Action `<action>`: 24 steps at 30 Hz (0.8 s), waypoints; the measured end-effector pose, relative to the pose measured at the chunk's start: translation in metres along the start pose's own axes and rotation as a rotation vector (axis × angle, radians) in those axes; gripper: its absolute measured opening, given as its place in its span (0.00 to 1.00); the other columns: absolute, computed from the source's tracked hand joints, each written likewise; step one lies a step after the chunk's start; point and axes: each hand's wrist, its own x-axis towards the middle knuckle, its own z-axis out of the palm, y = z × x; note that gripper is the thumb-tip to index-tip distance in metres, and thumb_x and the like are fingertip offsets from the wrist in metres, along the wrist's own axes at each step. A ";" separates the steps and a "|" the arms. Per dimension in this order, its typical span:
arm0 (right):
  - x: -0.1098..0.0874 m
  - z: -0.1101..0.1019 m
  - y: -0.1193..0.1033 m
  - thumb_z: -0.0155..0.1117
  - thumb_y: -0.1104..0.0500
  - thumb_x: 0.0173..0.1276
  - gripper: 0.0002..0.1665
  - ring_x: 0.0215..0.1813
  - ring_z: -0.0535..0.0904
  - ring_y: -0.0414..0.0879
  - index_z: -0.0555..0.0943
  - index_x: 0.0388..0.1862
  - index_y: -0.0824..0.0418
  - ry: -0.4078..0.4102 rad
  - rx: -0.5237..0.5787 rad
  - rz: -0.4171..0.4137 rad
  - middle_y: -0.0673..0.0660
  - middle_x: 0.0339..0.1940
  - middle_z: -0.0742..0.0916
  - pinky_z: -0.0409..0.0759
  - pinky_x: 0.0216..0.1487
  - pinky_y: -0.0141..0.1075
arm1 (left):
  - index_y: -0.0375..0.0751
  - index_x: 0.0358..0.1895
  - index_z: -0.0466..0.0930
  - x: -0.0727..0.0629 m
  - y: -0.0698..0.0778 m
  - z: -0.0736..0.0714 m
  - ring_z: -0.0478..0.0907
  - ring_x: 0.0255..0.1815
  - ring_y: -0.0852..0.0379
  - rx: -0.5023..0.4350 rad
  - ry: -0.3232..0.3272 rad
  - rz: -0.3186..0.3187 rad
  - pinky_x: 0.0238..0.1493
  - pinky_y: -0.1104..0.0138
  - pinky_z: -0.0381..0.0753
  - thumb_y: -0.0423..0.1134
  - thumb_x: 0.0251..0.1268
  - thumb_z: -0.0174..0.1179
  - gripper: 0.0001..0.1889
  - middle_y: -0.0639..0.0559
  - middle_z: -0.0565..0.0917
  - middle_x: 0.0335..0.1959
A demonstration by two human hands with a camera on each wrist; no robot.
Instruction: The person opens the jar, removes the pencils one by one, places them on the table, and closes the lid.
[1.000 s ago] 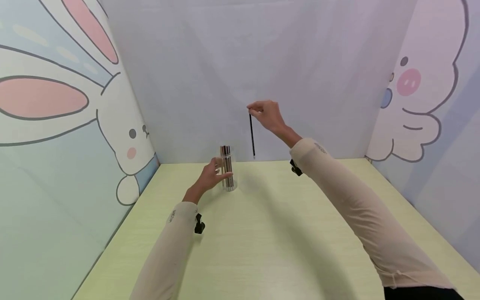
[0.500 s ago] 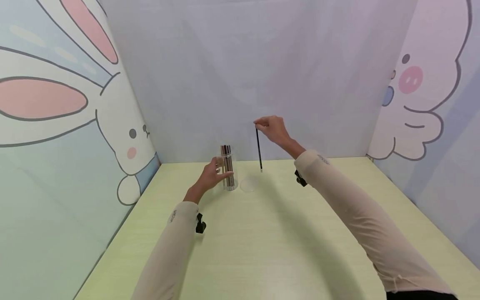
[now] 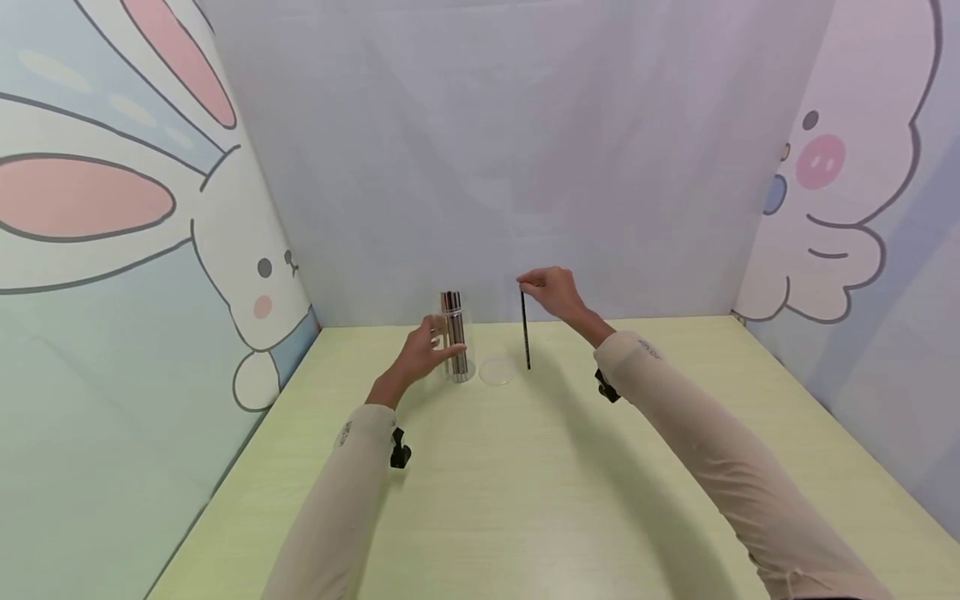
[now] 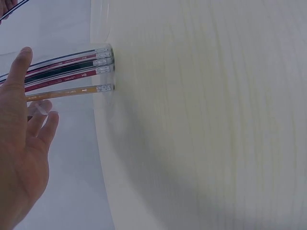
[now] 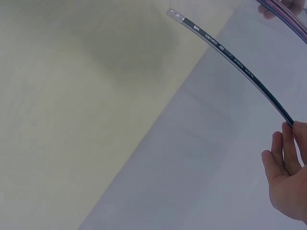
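My left hand (image 3: 420,353) grips a clear cylindrical holder (image 3: 470,367) that stands upright near the back of the table. Inside it are several pencils (image 3: 454,333); the left wrist view shows red, dark and yellow ones (image 4: 67,92), with their eraser ends at the holder's base. Between thumb and fingertips, my right hand (image 3: 557,293) pinches the top of a dark pencil (image 3: 526,333). That pencil hangs almost upright to the right of the holder, its eraser end (image 5: 175,15) pointing down close over the table. A clear round disc (image 3: 497,372) lies between holder and pencil.
The pale wood-grain table (image 3: 517,500) ends at a grey back wall (image 3: 480,167). Side panels with a cartoon rabbit (image 3: 240,250) on the left and a pink-cheeked figure (image 3: 840,167) on the right border it.
My right hand has come down and slightly right with the pencil, bringing its lower end nearer the table. The clear disc shows more plainly. My left hand and the holder have stayed put.
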 end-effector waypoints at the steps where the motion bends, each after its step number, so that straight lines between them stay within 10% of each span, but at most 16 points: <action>1: -0.001 0.002 0.002 0.64 0.61 0.78 0.13 0.52 0.88 0.57 0.88 0.55 0.65 -0.005 0.001 0.004 0.63 0.53 0.90 0.87 0.54 0.52 | 0.36 0.71 0.59 0.000 -0.001 0.000 0.68 0.75 0.39 -0.001 0.002 0.002 0.76 0.53 0.72 0.46 0.69 0.72 0.38 0.34 0.70 0.71; 24: -0.027 0.047 0.029 0.66 0.61 0.77 0.12 0.49 0.89 0.57 0.89 0.51 0.66 0.012 0.030 0.148 0.63 0.48 0.91 0.86 0.54 0.53 | 0.36 0.72 0.58 -0.003 0.001 -0.001 0.69 0.75 0.39 0.022 0.008 0.008 0.75 0.53 0.72 0.46 0.69 0.71 0.38 0.35 0.71 0.71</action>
